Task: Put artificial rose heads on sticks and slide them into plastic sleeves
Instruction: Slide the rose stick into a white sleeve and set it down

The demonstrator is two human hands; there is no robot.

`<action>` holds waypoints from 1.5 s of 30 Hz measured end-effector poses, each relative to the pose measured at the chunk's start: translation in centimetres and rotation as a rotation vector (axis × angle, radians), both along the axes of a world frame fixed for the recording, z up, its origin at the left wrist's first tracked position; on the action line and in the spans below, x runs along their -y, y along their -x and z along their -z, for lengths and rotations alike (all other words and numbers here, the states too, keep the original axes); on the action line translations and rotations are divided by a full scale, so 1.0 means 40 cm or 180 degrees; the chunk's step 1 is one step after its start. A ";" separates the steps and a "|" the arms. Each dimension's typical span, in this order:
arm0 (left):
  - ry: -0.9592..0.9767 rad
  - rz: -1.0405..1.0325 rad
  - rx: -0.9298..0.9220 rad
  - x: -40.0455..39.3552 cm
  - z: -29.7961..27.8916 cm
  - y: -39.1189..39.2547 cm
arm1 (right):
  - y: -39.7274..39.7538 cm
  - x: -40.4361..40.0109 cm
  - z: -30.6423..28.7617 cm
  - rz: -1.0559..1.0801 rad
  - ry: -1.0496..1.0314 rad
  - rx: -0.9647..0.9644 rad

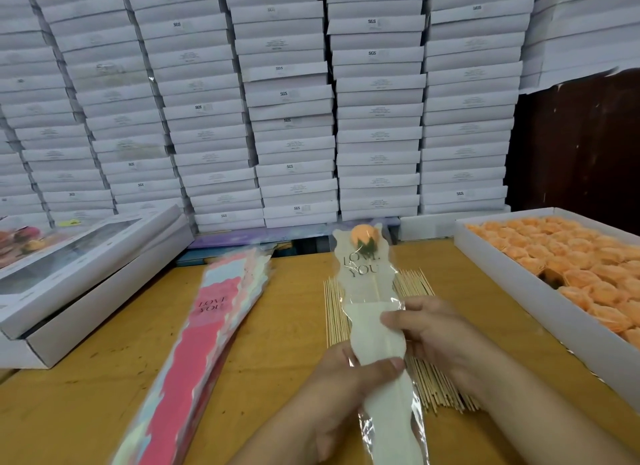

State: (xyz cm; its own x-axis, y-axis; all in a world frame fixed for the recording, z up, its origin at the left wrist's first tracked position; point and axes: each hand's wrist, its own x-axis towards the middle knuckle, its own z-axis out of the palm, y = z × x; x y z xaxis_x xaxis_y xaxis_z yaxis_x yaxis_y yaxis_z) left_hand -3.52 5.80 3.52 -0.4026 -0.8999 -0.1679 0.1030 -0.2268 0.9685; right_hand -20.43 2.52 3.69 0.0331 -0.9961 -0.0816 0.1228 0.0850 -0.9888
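A cream plastic sleeve (367, 281) printed "LOVE YOU" is held up over the table, with an orange rose head (364, 235) on a thin stick inside its top. My left hand (349, 388) grips the sleeve's lower part, thumb across the front. Higher up, on its right edge, my right hand (433, 329) pinches the sleeve. Under them lies a spread of bare wooden sticks (433, 385).
A pile of pink and pale sleeves (194, 343) lies to the left on the wooden table (277, 326). A white tray (540, 291) of orange rose heads (571, 253) sits at right. Window boxes (86, 274) are stacked at left; white cartons (294, 101) wall the back.
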 end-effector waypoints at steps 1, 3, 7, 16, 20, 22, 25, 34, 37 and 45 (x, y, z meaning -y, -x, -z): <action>-0.0028 0.0009 0.0006 0.000 0.000 0.001 | 0.000 0.001 0.001 0.0156 0.0051 0.0020; -0.0106 0.0074 0.0031 -0.002 -0.001 0.001 | 0.007 0.004 0.000 0.0566 0.0130 0.0083; -0.0239 0.0320 0.0061 -0.004 0.001 0.002 | 0.030 0.008 -0.005 0.1086 0.0217 0.0300; -0.0409 -0.0170 -0.0016 0.048 -0.060 -0.051 | 0.032 -0.001 -0.026 0.1124 -0.0024 0.0754; -0.0069 -0.0625 0.0336 0.118 -0.144 -0.160 | 0.033 -0.009 -0.027 0.1075 -0.0074 0.0650; 0.0124 -0.0977 0.0977 0.154 -0.173 -0.245 | 0.030 -0.012 -0.027 0.1042 -0.0072 0.0571; 0.0390 -0.1475 0.2014 0.199 -0.174 -0.404 | 0.031 -0.013 -0.030 0.1013 -0.0045 0.0517; 0.0443 -0.2635 0.3418 0.199 -0.028 -0.734 | 0.030 -0.014 -0.035 0.1037 -0.0050 0.0484; 0.0343 -0.2600 0.3712 0.192 0.007 -0.765 | 0.031 -0.012 -0.034 0.1057 -0.0051 0.0449; 0.0963 -0.2719 0.4546 0.205 0.003 -0.687 | 0.028 -0.014 -0.039 0.1175 0.0161 -0.0344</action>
State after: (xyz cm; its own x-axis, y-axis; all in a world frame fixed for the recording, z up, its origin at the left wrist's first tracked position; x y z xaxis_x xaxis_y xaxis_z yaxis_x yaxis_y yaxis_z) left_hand 23.97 -2.39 3.42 0.4906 -0.8301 0.2651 -0.8432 -0.3755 0.3847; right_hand -21.55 3.07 5.26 -0.3346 -0.9422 -0.0155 0.0308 0.0055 -0.9995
